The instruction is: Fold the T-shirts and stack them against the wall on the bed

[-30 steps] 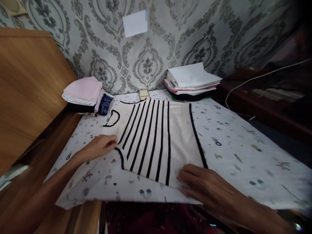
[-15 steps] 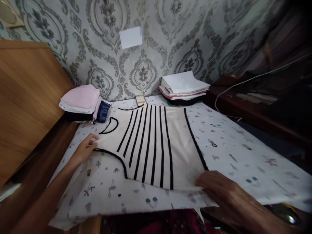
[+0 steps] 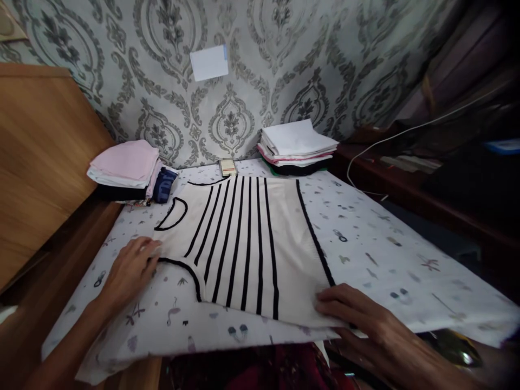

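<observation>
A white sleeveless knit top (image 3: 244, 238) with black stripes and black edging lies spread flat, its neckline to the left and its hem to the right. At the near shoulder strap, my left hand (image 3: 132, 268) has its fingers curled over the edge of the cloth, slightly blurred. My right hand (image 3: 361, 311) grips the near corner of the hem, fingers on top and the thumb below. Part of that corner is hidden under the fingers.
The top lies on a white patterned sheet (image 3: 390, 271). Folded clothes (image 3: 124, 162) are stacked at the back left, and another folded pile (image 3: 298, 143) sits at the back right. Wooden furniture (image 3: 40, 157) stands left. A white cable (image 3: 390, 132) runs along the right.
My left hand has shifted slightly left and down at the shoulder, fingers more bunched. The top's near strap has moved down a little. The right hand stays at the hem corner.
</observation>
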Demonstrator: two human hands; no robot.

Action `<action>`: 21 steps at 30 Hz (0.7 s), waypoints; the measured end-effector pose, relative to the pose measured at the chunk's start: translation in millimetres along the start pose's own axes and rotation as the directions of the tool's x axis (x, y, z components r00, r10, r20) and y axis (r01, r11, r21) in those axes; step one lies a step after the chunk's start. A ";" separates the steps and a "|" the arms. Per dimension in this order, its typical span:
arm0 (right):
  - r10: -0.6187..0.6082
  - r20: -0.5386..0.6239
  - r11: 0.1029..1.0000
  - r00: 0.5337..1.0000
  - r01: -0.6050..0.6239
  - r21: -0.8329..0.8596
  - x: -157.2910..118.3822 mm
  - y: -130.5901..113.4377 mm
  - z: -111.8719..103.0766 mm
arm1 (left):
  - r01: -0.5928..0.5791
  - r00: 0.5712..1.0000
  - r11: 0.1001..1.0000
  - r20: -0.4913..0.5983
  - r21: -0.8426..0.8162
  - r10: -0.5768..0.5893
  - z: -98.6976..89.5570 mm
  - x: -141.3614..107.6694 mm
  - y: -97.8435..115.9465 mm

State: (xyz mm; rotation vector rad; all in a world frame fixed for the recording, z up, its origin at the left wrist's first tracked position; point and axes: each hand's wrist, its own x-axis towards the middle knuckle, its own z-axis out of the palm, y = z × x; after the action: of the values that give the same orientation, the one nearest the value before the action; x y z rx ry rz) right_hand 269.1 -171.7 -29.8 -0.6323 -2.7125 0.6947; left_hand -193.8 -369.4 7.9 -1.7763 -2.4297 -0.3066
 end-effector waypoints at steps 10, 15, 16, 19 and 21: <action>0.063 0.003 0.986 0.998 -0.063 0.152 6.3 1.1 -12.9 | -0.247 0.961 0.962 0.155 0.114 0.228 15.0 -4.8 -8.9; 0.220 0.093 0.916 0.971 -0.239 0.322 21.8 -1.7 -30.0 | -0.094 0.972 0.985 0.199 -0.145 0.122 3.0 21.7 -28.3; 0.245 0.092 0.893 0.965 -0.262 0.365 29.9 -0.1 -34.4 | -0.041 0.965 0.972 0.242 -0.231 0.098 -1.7 32.0 -31.0; 0.351 -0.016 0.806 0.936 -0.293 0.515 67.8 12.6 -46.3 | 0.143 0.932 0.890 0.361 -0.434 0.027 -13.5 71.8 -37.9; 0.510 -0.085 0.684 0.856 -0.344 0.643 98.0 26.6 -49.8 | 0.246 0.918 0.820 0.395 -0.517 -0.026 -15.6 98.9 -40.2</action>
State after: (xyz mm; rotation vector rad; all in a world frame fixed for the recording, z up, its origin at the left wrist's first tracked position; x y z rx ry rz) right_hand 210.9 -84.9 13.4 -1.1010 -1.9114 1.4137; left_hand -262.7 -293.0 40.2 -2.0221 -2.9765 -0.8529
